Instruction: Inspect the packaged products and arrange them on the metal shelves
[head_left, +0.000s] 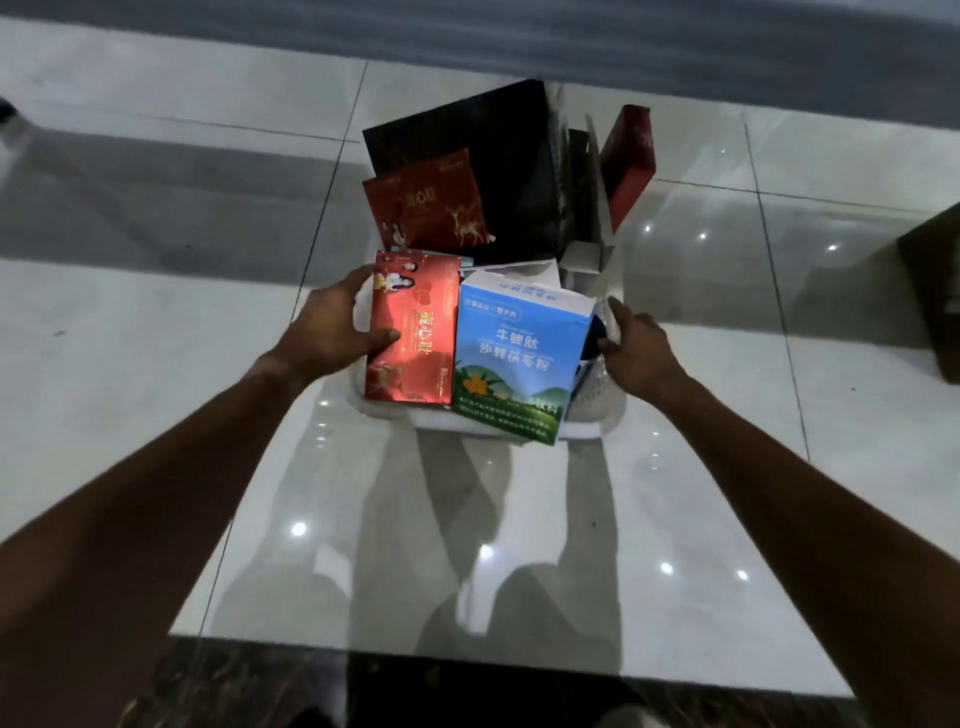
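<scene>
Left hand (332, 325) fingers clamp the red box (413, 327); right hand (631, 348) fingers grip the basket (597, 395).

Dim scene; overhead lamp spots glare on glossy floor tiles (675, 493); soft blur, wide-angle edge bending.

glossy pale tiled floor (156, 322) with dark grout lines, mirroring ceiling lights.
</scene>
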